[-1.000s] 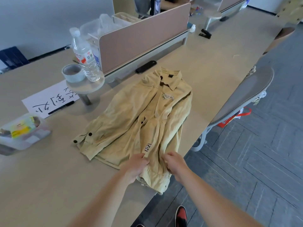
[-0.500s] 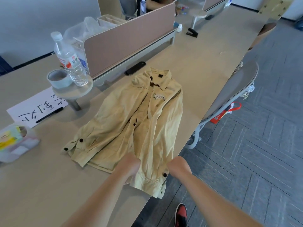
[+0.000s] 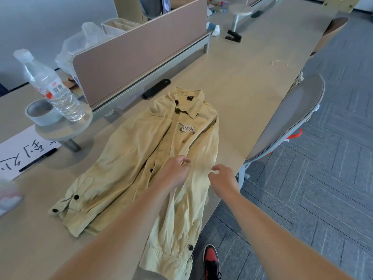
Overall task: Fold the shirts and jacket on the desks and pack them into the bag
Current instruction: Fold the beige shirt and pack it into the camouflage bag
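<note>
A tan button-up shirt (image 3: 129,172) lies front-up on the beige desk (image 3: 242,81), collar toward the divider. Its right sleeve is folded down over the body, and the hem and that cuff (image 3: 173,257) hang off the near desk edge. My left hand (image 3: 174,171) sits on the middle of the shirt with its fingers curled into the cloth beside the button strip. My right hand (image 3: 222,176) pinches the fabric at the shirt's right edge, level with the left. No bag is in view.
Left of the shirt are a water bottle (image 3: 50,85) and a grey cup (image 3: 41,112) on a small round stand, plus a paper sheet (image 3: 22,152) with a pen. A brown divider (image 3: 137,57) stands behind. A grey chair (image 3: 288,116) sits at the right desk edge.
Both hands let go of the hem at the desk edge and moved up the shirt to its middle, where they now hold the cloth. The view shifted left and closer.
</note>
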